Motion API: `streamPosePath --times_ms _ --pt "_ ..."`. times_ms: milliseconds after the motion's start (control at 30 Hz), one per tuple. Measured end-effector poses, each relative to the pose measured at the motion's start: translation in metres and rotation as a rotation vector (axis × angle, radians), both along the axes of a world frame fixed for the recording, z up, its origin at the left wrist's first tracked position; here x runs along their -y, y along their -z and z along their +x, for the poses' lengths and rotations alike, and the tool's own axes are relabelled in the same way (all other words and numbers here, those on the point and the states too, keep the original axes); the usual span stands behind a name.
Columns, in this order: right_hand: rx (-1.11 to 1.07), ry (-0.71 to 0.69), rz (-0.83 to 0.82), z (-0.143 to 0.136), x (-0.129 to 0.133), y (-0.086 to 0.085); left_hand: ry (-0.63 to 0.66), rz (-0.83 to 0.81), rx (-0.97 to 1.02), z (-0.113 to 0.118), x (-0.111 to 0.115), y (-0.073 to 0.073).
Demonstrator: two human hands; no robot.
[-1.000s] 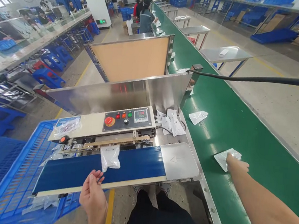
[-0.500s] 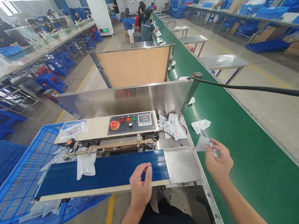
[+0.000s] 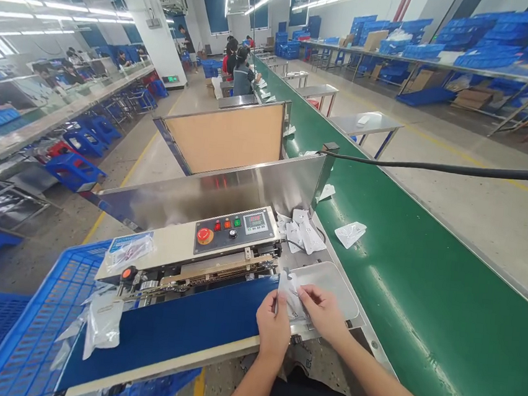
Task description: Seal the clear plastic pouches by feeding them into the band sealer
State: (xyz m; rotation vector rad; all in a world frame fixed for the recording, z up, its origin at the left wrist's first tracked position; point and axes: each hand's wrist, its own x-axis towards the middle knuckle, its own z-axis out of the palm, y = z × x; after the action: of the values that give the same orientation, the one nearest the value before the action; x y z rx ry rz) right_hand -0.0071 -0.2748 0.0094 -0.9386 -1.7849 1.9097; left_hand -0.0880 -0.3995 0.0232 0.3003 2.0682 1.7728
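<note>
Both hands hold one small white pouch point(image 3: 290, 299) over the metal plate point(image 3: 337, 286) at the right end of the blue belt point(image 3: 196, 322). My left hand point(image 3: 274, 326) pinches its left edge, and my right hand point(image 3: 322, 312) grips its right side. Above the belt runs the sealing machine point(image 3: 185, 240), with a red button and a lit display. Another pouch point(image 3: 103, 322) hangs at the belt's left end. Several pouches point(image 3: 305, 233) lie in a pile beside the machine's right end.
A green conveyor point(image 3: 418, 287) runs along the right with a pouch point(image 3: 350, 234) on it. Metal panels point(image 3: 228, 185) stand behind the machine. A blue basket point(image 3: 42, 320) sits at lower left. A black cable point(image 3: 444, 168) crosses above the conveyor. People sit farther back.
My right hand has brought a pouch from the green conveyor to the metal plate, where my left hand now also grips it. The pouch on the blue belt has moved left. The view has shifted.
</note>
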Motion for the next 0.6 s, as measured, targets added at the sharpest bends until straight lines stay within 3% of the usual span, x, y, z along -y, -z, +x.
streamPosePath --times_ms 67,133,267,400,600 --pt "0.059 0.003 0.050 -0.002 -0.006 0.001 0.041 -0.010 -0.019 -0.007 -0.003 0.003" --pt "0.121 0.106 0.078 -0.006 -0.014 0.001 0.046 -0.034 0.017 -0.015 -0.011 0.008" --pt "0.238 0.267 0.033 -0.018 -0.031 0.003 -0.076 -0.005 0.237 -0.031 -0.031 0.022" --pt "0.227 0.219 -0.030 -0.035 -0.039 0.005 -0.170 0.087 0.360 -0.039 -0.036 0.027" --pt "0.226 0.100 -0.162 -0.064 -0.026 0.002 -0.256 0.101 0.377 -0.049 -0.011 0.025"
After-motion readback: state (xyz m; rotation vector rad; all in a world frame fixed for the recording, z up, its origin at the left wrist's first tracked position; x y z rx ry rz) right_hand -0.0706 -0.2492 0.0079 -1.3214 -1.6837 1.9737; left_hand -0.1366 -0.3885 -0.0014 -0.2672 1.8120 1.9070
